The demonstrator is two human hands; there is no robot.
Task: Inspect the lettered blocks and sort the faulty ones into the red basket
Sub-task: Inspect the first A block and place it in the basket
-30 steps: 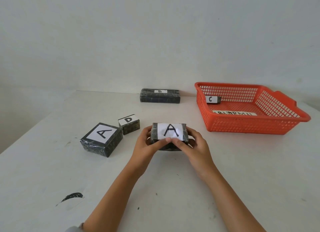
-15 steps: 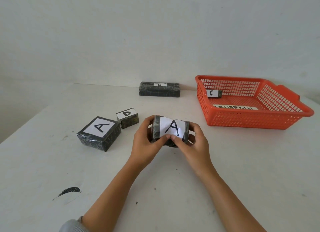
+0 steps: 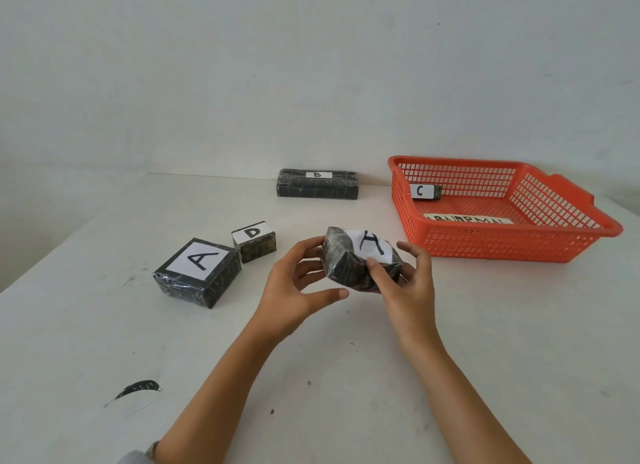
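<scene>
Here, right hand (image 3: 412,290) grips dented block (image 3: 343,262) — glossy-wrapped.

A plain off-white painted wall (image 3: 311,65) fills the far side, softly and evenly lit. A white flat-topped table (image 3: 485,359), scuffed and speckled, reaches back to it. A curved black smear (image 3: 133,391) marks the table's near left.

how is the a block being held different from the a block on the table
The held block is lifted and tilted in the right hand; the table block lies flat. The held block looks squashed and lopsided; the table block is square with sharp edges. Both are dark-wrapped with a white A label.
</scene>
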